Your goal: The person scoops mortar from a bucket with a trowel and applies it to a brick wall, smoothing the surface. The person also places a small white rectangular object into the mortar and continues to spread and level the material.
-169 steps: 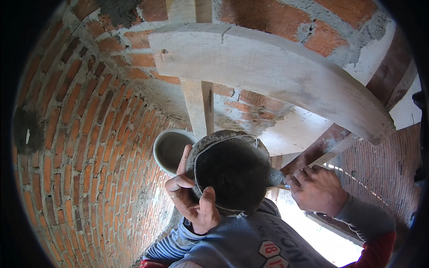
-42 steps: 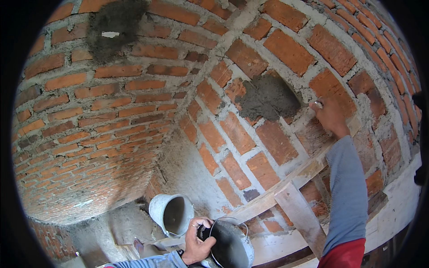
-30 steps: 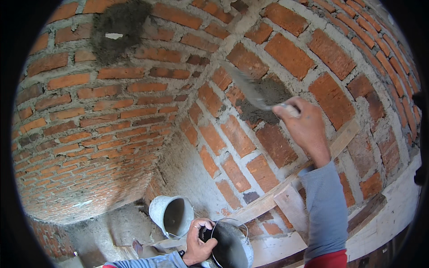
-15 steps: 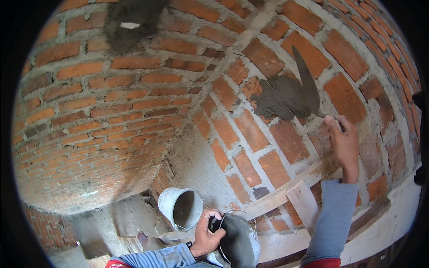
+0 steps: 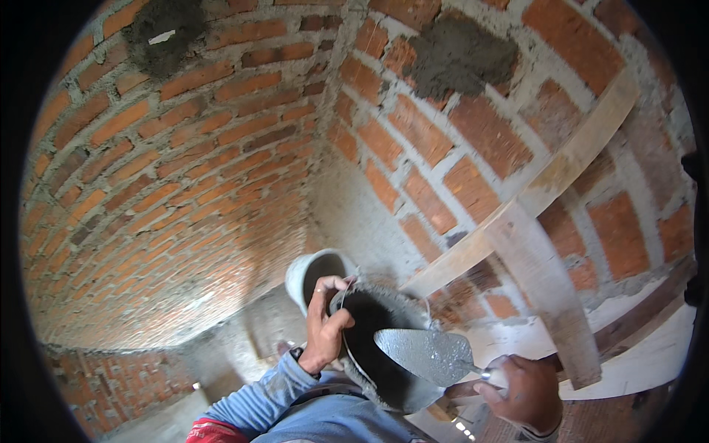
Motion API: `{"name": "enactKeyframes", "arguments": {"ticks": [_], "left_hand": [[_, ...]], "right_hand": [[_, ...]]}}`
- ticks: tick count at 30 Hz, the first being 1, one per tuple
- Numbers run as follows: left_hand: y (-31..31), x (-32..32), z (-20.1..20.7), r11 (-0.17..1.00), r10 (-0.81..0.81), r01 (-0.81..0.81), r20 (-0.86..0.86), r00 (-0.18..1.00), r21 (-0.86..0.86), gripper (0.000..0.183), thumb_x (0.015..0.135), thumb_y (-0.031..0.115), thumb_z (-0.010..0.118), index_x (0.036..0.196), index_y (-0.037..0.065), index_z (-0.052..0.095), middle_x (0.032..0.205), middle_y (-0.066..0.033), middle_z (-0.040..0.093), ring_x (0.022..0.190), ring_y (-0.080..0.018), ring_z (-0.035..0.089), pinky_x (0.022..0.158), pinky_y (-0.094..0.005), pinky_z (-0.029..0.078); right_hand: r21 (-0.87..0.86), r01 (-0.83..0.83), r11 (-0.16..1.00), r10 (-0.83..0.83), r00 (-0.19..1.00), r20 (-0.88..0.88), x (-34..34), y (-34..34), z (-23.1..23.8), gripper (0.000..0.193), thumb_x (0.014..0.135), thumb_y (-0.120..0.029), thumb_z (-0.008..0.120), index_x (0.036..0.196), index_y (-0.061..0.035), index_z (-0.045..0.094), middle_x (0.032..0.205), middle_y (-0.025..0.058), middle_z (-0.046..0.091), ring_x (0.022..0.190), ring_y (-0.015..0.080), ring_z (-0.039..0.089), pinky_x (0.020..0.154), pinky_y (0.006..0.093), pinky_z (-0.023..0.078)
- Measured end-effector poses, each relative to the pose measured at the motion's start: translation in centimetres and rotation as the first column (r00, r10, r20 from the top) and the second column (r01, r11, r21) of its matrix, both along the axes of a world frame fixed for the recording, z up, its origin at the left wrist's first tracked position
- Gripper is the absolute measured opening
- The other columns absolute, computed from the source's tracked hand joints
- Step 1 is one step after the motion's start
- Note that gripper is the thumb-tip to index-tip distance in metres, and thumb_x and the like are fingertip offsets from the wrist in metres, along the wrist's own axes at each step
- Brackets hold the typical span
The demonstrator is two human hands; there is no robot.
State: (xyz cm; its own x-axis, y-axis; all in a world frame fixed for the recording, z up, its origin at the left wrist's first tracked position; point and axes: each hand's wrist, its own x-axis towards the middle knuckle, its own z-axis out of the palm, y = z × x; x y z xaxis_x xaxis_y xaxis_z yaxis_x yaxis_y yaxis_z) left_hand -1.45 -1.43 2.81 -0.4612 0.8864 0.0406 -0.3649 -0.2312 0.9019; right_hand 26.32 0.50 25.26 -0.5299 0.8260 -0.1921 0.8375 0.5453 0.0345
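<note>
My right hand [image 5: 521, 391] grips the handle of a pointed trowel [image 5: 428, 354]. The wet, shiny blade lies over the mouth of a mortar bucket [image 5: 425, 402]. Grey smears coat the inside of that bucket, which is tilted close to my body. My left hand [image 5: 325, 325] is closed on the near left rim of the bucket, by its wire handle, with the thumb toward the inside. On the brick wall to the right sits a rough patch of wet mortar [image 5: 465, 57].
A second, pale bucket [image 5: 297, 280] stands just behind the first. Wooden boards [image 5: 543, 288] run along and down from the right wall. Another mortar patch [image 5: 164, 44] with a white spot is on the left brick wall [image 5: 177, 162]. The walls meet in a corner.
My right hand has brought the trowel down from the mortar patch on the right wall to the bucket. The view has tipped downward. My left hand still holds the bucket.
</note>
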Motion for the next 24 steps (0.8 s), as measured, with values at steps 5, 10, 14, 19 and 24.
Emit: {"name": "enactKeyframes", "arguments": {"ticks": [5,10,14,19,24], "left_hand": [[-1.8,-1.1,-0.8,0.990,-0.140,0.141,0.038,0.989,-0.021,0.061,0.076,0.017,0.057,0.134,0.007,0.042,0.140,-0.0172,0.052,0.135,-0.0273,0.046,0.119,-0.0386,0.026],[-2.5,-4.0,-1.6,0.980,-0.199,0.179,0.364,0.910,0.088,0.070,0.097,0.060,0.055,0.144,0.012,0.037,0.148,-0.0200,0.048,0.136,-0.0312,0.049,0.118,-0.0437,0.037],[-1.4,-4.0,-2.6,0.951,-0.308,0.308,0.087,0.947,0.006,0.062,0.107,0.054,0.044,0.145,0.004,0.043,0.145,-0.0191,0.055,0.132,-0.0266,0.054,0.115,-0.0395,0.041],[-1.3,-2.5,-3.0,0.989,-0.036,0.097,0.447,0.894,-0.114,0.035,0.102,0.014,0.063,0.134,0.007,0.051,0.116,-0.0120,0.070,0.106,-0.0178,0.067,0.091,-0.0293,0.054],[-1.1,-1.5,-1.8,0.983,0.134,-0.051,0.509,0.850,-0.174,0.025,0.099,0.003,0.065,0.121,0.009,0.054,0.101,-0.0095,0.073,0.086,-0.0155,0.071,0.072,-0.0264,0.059]], "right_hand": [[-0.114,-0.024,0.993,0.042,0.987,0.156,1.5,-2.3,-6.6,0.034,0.081,-0.033,0.078,0.097,-0.0037,0.071,0.096,0.0129,0.069,0.093,0.0284,0.069,0.085,0.0445,0.052],[-0.118,0.116,0.986,-0.111,0.993,0.049,0.1,-3.7,-9.7,0.043,0.081,-0.028,0.080,0.108,-0.0003,0.061,0.101,0.0198,0.067,0.093,0.0380,0.069,0.079,0.0496,0.053],[-0.163,0.282,0.945,-0.286,0.958,0.000,-0.5,-3.0,-10.8,0.059,0.079,-0.029,0.083,0.121,-0.0029,0.051,0.102,0.0232,0.067,0.096,0.0453,0.067,0.079,0.0535,0.053],[-0.250,0.334,0.909,-0.362,0.929,-0.079,-0.4,-1.4,-11.9,0.067,0.073,-0.030,0.088,0.120,-0.0075,0.046,0.092,0.0218,0.070,0.088,0.0454,0.068,0.077,0.0544,0.051],[-0.377,0.356,0.855,-0.442,0.880,-0.172,0.3,-1.0,-11.9,0.073,0.071,-0.029,0.091,0.122,-0.0099,0.042,0.087,0.0205,0.072,0.083,0.0450,0.070,0.077,0.0528,0.053]]}}
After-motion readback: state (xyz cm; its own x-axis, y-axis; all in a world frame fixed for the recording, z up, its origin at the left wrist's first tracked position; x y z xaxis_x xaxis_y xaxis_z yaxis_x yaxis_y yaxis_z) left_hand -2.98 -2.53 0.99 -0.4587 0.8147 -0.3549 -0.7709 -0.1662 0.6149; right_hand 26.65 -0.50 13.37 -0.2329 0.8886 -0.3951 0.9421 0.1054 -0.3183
